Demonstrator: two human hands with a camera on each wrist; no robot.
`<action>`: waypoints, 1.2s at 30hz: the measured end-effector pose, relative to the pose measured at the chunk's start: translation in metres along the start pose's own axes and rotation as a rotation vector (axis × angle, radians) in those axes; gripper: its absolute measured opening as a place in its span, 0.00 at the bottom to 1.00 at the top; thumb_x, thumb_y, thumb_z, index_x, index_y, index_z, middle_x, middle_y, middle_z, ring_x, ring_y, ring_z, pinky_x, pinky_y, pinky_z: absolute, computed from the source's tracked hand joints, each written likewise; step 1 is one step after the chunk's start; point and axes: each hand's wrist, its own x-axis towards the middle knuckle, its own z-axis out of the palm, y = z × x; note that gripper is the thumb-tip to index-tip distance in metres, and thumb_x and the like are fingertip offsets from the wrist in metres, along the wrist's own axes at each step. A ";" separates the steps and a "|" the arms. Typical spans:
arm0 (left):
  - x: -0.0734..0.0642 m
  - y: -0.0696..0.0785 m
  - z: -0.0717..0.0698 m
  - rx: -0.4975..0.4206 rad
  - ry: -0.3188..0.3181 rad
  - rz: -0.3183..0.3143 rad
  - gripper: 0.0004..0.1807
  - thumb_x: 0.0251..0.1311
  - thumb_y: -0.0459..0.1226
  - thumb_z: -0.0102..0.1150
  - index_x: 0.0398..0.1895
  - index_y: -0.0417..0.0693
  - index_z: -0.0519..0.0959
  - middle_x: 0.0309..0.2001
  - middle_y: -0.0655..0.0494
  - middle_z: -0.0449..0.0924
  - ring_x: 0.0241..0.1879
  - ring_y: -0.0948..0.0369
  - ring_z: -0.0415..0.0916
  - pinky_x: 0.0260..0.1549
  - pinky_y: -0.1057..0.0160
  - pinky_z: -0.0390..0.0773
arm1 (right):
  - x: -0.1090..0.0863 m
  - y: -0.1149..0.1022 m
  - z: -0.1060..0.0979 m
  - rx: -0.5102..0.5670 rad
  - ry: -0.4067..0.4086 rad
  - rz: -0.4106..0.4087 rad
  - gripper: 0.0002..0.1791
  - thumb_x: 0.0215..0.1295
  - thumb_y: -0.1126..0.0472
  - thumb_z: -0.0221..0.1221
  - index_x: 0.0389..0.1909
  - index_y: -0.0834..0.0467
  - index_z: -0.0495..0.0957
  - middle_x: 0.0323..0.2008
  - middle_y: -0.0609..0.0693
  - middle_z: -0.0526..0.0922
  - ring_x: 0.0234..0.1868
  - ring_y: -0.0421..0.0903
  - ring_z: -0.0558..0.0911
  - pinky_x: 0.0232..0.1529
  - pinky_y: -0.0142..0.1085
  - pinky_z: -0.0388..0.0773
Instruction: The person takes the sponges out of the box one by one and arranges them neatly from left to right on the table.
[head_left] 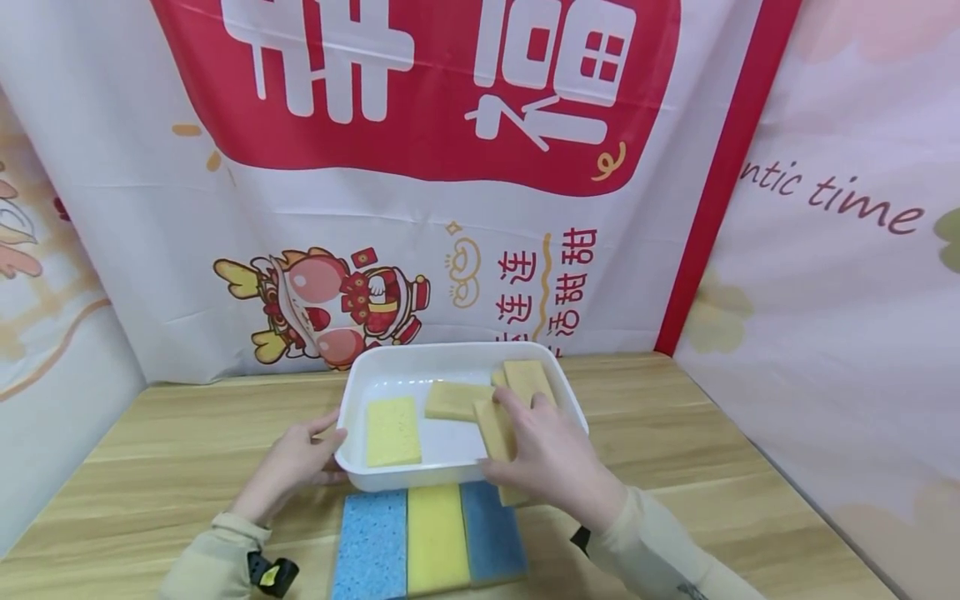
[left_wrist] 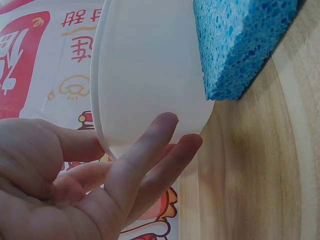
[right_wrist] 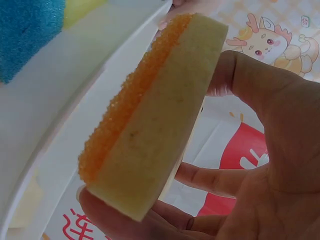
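My left hand (head_left: 302, 454) holds the white plastic tub (head_left: 442, 477) at its left end, thumb by the rim and fingers along the outer wall (left_wrist: 150, 65). Over the tub's right front part, my right hand (head_left: 551, 454) grips a sponge (head_left: 495, 429) between thumb and fingers. The right wrist view shows this sponge (right_wrist: 155, 120) with a thick pale layer and a coarse orange one. Inside the tub lie a yellow sponge (head_left: 393, 431) at the left, a beige sponge (head_left: 453, 401) in the middle and another beige sponge (head_left: 528, 381) at the right.
In front of the tub, a speckled blue sponge (head_left: 371, 546), a yellow sponge (head_left: 438, 537) and a grey-blue sponge (head_left: 492, 533) stand side by side on the wooden table (head_left: 172, 483). A printed cloth (head_left: 450, 200) hangs behind the tub.
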 end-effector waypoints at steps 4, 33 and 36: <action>0.001 0.001 0.000 0.008 -0.002 0.000 0.31 0.75 0.41 0.49 0.75 0.39 0.55 0.54 0.25 0.72 0.36 0.54 0.82 0.35 0.55 0.86 | -0.006 0.003 0.003 0.002 0.012 -0.009 0.41 0.38 0.48 0.73 0.58 0.54 0.73 0.26 0.50 0.71 0.24 0.44 0.68 0.16 0.34 0.67; 0.002 0.000 0.001 0.021 0.010 -0.002 0.31 0.75 0.41 0.49 0.76 0.41 0.56 0.57 0.24 0.69 0.36 0.54 0.82 0.35 0.56 0.86 | -0.035 0.002 0.015 0.027 -0.088 0.074 0.43 0.34 0.51 0.72 0.59 0.53 0.72 0.28 0.52 0.70 0.19 0.45 0.68 0.15 0.36 0.67; 0.001 0.001 0.001 0.022 0.008 -0.002 0.31 0.75 0.41 0.49 0.75 0.41 0.56 0.56 0.24 0.70 0.36 0.54 0.82 0.35 0.56 0.86 | -0.036 0.003 0.015 0.037 -0.137 0.098 0.43 0.35 0.51 0.73 0.60 0.54 0.72 0.29 0.52 0.70 0.21 0.46 0.69 0.17 0.36 0.68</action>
